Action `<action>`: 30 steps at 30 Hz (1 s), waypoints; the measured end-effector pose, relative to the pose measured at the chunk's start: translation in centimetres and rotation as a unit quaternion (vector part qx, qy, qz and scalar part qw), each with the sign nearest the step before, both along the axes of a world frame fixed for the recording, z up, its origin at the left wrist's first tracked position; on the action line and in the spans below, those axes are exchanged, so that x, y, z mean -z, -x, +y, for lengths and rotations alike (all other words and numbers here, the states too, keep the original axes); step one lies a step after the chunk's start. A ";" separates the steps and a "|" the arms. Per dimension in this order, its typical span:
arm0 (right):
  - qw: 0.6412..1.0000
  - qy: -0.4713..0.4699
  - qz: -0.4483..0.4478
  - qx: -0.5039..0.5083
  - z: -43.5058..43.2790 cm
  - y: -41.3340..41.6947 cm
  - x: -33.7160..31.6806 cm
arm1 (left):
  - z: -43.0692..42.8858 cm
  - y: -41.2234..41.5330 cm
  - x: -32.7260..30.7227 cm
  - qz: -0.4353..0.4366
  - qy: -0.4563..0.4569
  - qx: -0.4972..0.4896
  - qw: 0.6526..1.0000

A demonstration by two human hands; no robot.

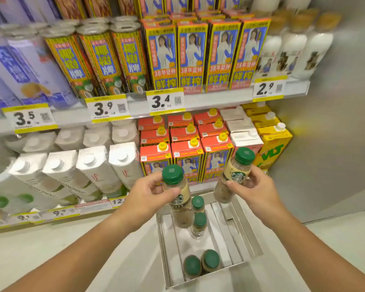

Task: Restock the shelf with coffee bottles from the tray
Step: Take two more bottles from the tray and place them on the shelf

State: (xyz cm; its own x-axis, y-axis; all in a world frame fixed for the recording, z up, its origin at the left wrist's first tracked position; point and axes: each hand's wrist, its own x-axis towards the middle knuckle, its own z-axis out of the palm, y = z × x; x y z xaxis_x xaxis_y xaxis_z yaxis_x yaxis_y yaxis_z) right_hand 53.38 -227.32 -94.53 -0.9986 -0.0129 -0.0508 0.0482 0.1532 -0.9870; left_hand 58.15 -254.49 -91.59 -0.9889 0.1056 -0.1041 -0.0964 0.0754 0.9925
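My left hand grips a green-capped coffee bottle by its neck, held upright above the tray. My right hand grips a second coffee bottle, tilted with its cap toward the shelf. Both bottles hang in the air just in front of the lower shelf's red cartons. Below them a metal tray with divider rails holds several more green-capped bottles: two standing in the middle lane and two near the front edge.
The lower shelf carries white cartons at left, red cartons with yellow caps in the middle and yellow cartons at right. The upper shelf holds tall cartons, cans and white bottles. A grey wall closes the right side.
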 end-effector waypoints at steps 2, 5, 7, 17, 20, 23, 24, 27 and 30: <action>1.000 0.005 0.014 0.001 -0.1 0.0 -3.3 | 0.8 0.7 -2.7 -0.008 -0.051 -0.032 0.998; 0.999 0.006 0.032 0.004 -0.5 -0.1 -7.8 | 1.9 1.5 -6.2 -0.034 -0.103 -0.056 0.992; 0.999 0.002 0.050 0.007 -0.6 -0.2 -10.8 | 2.2 1.9 -8.7 0.005 -0.062 -0.026 0.998; 0.986 -0.074 0.142 0.035 -0.4 1.5 -28.3 | 1.2 5.2 -25.6 0.071 0.054 0.180 0.980; 0.979 -0.070 0.184 0.048 0.3 3.0 -33.7 | 2.3 7.4 -31.4 0.119 0.064 0.168 0.977; 0.972 -0.056 0.221 0.050 1.9 4.5 -38.5 | 4.1 9.7 -36.9 0.180 0.027 0.098 0.978; 0.971 -0.054 0.228 0.050 2.7 5.3 -39.9 | 4.7 10.4 -38.7 0.194 0.014 0.075 0.978; 0.968 -0.067 0.237 0.045 4.7 7.9 -43.5 | 6.3 12.4 -43.7 0.243 -0.004 0.020 0.970; 0.964 -0.078 0.250 0.047 6.3 11.1 -46.1 | 7.7 14.3 -47.1 0.272 0.009 -0.031 0.962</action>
